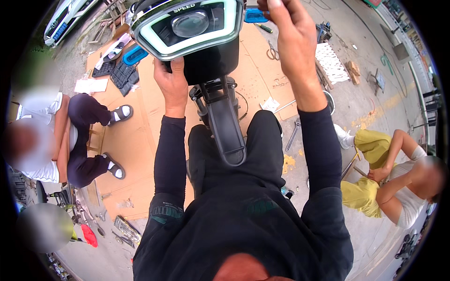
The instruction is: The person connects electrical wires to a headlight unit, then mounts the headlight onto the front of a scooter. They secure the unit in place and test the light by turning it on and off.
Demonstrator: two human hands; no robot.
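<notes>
Head view, looking straight down: black scooter front panel point(206, 56) with a square headlight point(190, 25) ringed in white sits at top centre, above the black front fender point(227, 126) and fork. Left hand point(172, 84) presses against the panel's lower left edge, fingers curled up behind it, gripping the housing. Right hand point(290, 42) is raised at the panel's right side, fingers pinched near the blue turn-signal lens point(255, 16); whether it actually grips the lens, cannot tell. A matching blue lens point(136, 55) sticks out on the left. Both forearms in black sleeves. Flattened cardboard point(136, 136) covers the ground beneath, with black plastic parts point(119, 72) and scissors point(273, 51) lying on it. One person sits on a low stool point(93, 138) to the left; another in yellow trousers point(370, 150) crouches at the right.
</notes>
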